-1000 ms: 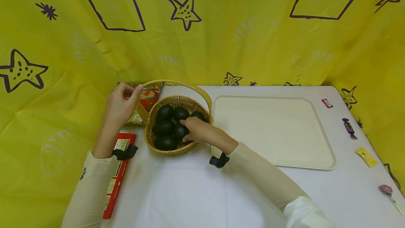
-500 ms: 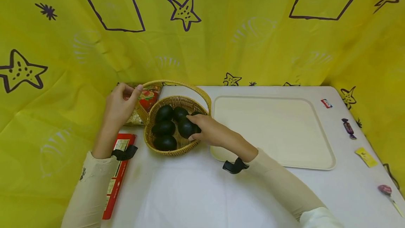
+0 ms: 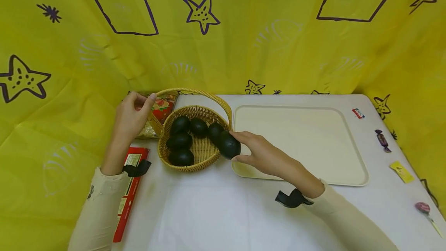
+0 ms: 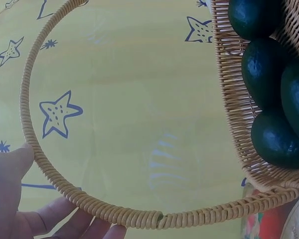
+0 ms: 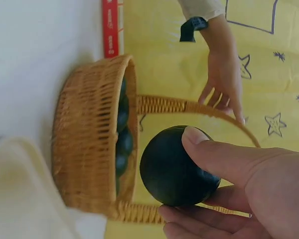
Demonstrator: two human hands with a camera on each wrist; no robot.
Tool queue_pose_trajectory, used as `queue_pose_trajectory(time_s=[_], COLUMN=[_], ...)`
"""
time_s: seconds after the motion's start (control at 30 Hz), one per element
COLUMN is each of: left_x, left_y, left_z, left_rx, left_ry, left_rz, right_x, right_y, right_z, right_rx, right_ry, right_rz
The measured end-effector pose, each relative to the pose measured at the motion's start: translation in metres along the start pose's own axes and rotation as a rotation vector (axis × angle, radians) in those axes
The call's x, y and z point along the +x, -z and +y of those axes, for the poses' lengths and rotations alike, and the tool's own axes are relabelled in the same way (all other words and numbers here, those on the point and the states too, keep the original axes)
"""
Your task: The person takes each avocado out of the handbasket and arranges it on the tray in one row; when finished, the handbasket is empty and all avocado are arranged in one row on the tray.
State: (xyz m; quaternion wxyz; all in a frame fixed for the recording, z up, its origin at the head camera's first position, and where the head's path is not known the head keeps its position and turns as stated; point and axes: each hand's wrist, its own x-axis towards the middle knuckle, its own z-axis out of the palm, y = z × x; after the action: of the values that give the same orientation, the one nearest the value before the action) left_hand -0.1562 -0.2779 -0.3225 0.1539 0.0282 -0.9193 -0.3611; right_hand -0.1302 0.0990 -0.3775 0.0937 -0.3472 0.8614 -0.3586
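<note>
My left hand (image 3: 132, 115) grips the arched handle (image 4: 114, 214) of a wicker basket (image 3: 203, 156), thumb on one side and fingers on the other. Several dark green avocados (image 3: 180, 141) lie in the basket, mostly along its left and back. Between the thumb and fingers of my right hand (image 3: 265, 152) is one avocado (image 3: 229, 145), held over the basket's right rim, where it overlaps the tray's near left corner. In the right wrist view this avocado (image 5: 177, 167) shows round and dark, raised above the basket's opening.
A cream tray (image 3: 299, 142) lies right of the basket. Along the right table edge are small wrapped sweets, among them a purple one (image 3: 382, 140), and a lollipop (image 3: 423, 207). A red box (image 3: 130, 193) lies under the left forearm; shiny packets (image 3: 163, 105) stand behind the basket.
My right hand has drawn an avocado from among the others, up and rightward to the basket's rim. The left hand has stayed on the handle.
</note>
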Motion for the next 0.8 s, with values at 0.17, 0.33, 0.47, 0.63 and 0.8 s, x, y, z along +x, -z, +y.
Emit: queue_pose_trajectory(time_s=[0.17, 0.33, 0.47, 0.63, 0.8], left_x=[-0.001, -0.001, -0.001, 0.0, -0.001], left_y=[0.001, 0.001, 0.001, 0.001, 0.001], left_z=[0.001, 0.001, 0.001, 0.001, 0.001], left_rx=[-0.005, 0.004, 0.005, 0.004, -0.001], left_ry=[0.008, 0.01, 0.011, 0.006, 0.006], left_rz=[-0.011, -0.013, -0.017, -0.012, -0.014], right_x=[-0.014, -0.022, -0.023, -0.018, -0.007], right_y=[0.008, 0.015, 0.018, 0.013, 0.001], right_z=[0.018, 0.037, 0.053, 0.078, 0.102], right_rx=[0.007, -0.018, -0.05, -0.053, -0.028], right_ry=[-0.032, -0.094, -0.141, -0.173, -0.186], right_rz=[0.048, 0.077, 0.091, 0.11, 0.109])
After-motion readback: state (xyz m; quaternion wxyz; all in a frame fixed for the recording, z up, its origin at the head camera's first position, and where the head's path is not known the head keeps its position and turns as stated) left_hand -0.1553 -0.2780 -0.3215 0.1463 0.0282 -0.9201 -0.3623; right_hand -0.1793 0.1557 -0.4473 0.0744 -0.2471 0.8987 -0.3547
